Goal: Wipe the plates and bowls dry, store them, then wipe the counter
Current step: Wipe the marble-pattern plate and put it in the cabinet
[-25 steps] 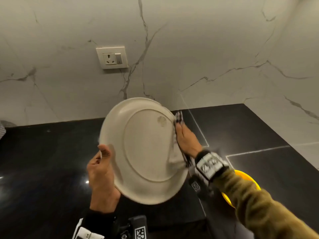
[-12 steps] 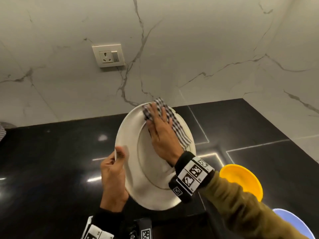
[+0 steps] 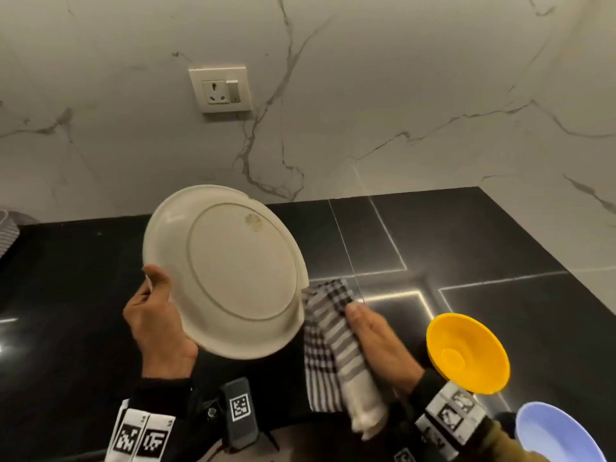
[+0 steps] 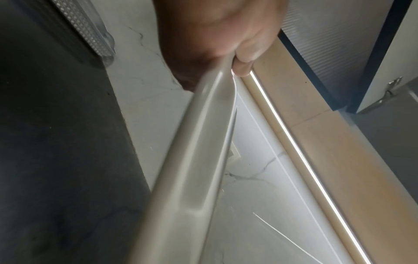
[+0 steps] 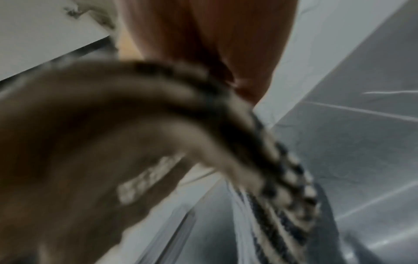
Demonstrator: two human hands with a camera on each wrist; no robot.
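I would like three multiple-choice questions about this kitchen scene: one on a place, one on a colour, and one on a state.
1. Where is the yellow bowl?
A. on the black counter, right of the right hand
B. in the left hand
C. on the wall

2. What colour is the bowl at the lower right corner?
A. red
B. light blue
C. green

3. How is the white plate held?
A. flat on the counter
B. under the cloth
C. raised and tilted, underside to the camera

Answers:
1 A: the yellow bowl sits on the black counter beside the right hand.
2 B: the bowl is light blue.
3 C: the left hand grips the white plate by its rim, foot ring showing; the checked cloth is beside it.
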